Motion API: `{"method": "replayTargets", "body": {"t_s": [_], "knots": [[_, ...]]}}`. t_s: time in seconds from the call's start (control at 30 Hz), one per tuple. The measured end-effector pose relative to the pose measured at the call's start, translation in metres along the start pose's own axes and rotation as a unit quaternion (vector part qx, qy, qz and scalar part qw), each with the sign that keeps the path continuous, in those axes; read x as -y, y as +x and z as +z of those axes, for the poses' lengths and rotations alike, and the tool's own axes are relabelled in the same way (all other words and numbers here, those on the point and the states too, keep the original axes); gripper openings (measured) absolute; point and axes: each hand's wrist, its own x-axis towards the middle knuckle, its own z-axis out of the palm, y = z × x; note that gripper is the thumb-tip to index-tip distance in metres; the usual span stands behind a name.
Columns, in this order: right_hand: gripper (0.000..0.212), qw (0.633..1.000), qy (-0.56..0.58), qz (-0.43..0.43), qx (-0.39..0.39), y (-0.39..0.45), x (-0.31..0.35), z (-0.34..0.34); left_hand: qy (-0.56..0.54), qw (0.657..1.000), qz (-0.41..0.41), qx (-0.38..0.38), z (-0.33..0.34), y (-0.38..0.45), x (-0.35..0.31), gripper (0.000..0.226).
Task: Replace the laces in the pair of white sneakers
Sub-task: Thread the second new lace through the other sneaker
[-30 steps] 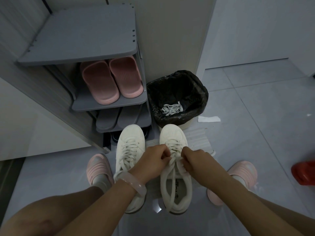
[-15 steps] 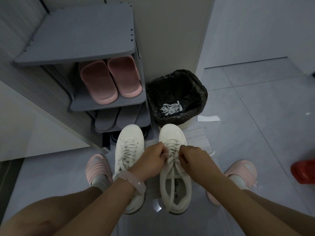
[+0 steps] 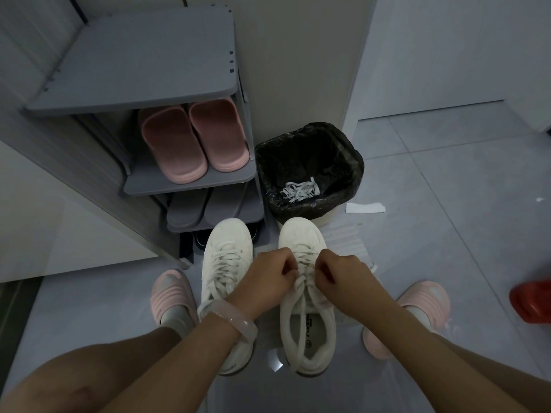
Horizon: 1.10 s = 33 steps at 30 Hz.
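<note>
While both hands work at the upper eyelets of the right sneaker [image 3: 304, 296], the step in hand looks like snugging or tying the new lace [image 3: 299, 286]. Left hand [image 3: 264, 280]: fingers curled, pinching the lace on its side of the tongue. Right hand [image 3: 343, 277]: fingers curled likewise, pinching the lace on the other side. Which fingertip bears on the lace is hidden under the knuckles.

Judgement on doing it well: pull both sides with equal tension so the ends come out even; keep the flat lace untwisted through each eyelet; tighten from the toe rows upward before closing the top. Two long lace tails run down over the shoe's opening toward the heel, so slack remains to take up.

Position: the pair stands on the grey tiled floor [image 3: 432, 234] between the person's feet, toes pointing at the shoe rack [image 3: 143, 61]. The left sneaker [image 3: 228, 263] stands just beside the right one, already laced in crossed rows.

Materials: sneakers have smooth, matt white uppers with thick rounded soles; laces are flat woven tape, limp. The bin [image 3: 310, 162] holds a crinkled, glossy black liner with a tangle of old white laces [image 3: 299, 189] at the bottom. Ribbed pink slippers [image 3: 193, 141] on the rack look soft and moulded.
</note>
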Motion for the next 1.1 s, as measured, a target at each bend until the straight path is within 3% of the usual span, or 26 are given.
{"method": "replayTargets", "body": {"t_s": [0.2, 0.3, 0.4, 0.53, 0.7, 0.87, 0.97, 1.1], "knots": [[0.02, 1.0, 0.0, 0.011, 0.009, 0.0, -0.003, 0.002, 0.185, 0.98, 0.065, -0.045, 0.006, -0.001, -0.007, 0.012], [0.022, 1.0, -0.002, 0.026, 0.015, -0.001, -0.004, 0.004, 0.215, 0.972, 0.086, -0.04, 0.006, -0.001, -0.006, 0.013], [0.02, 1.0, 0.004, 0.028, 0.014, -0.001, -0.005, 0.003, 0.133, 0.988, 0.069, -0.025, 0.002, -0.001, -0.003, 0.009], [0.016, 0.999, -0.004, 0.024, 0.023, -0.001, -0.004, 0.002, -0.041, 0.999, -0.029, -0.014, -0.002, 0.001, 0.001, 0.005], [0.011, 1.0, -0.01, 0.008, 0.022, 0.0, -0.003, -0.001, -0.249, 0.954, -0.158, 0.06, -0.004, 0.002, 0.0, 0.015], [0.014, 0.996, 0.071, 0.045, 0.0, 0.002, -0.005, -0.005, -0.23, 0.956, -0.174, 0.049, -0.001, 0.006, 0.001, 0.017], [0.013, 0.993, 0.089, 0.07, -0.018, 0.005, -0.007, -0.004, -0.152, 0.98, -0.129, -0.001, 0.002, 0.006, 0.004, 0.012], [0.014, 0.997, 0.052, 0.052, 0.009, 0.005, -0.003, 0.0, -0.044, 0.998, -0.048, -0.013, 0.001, 0.007, 0.003, 0.004]]}}
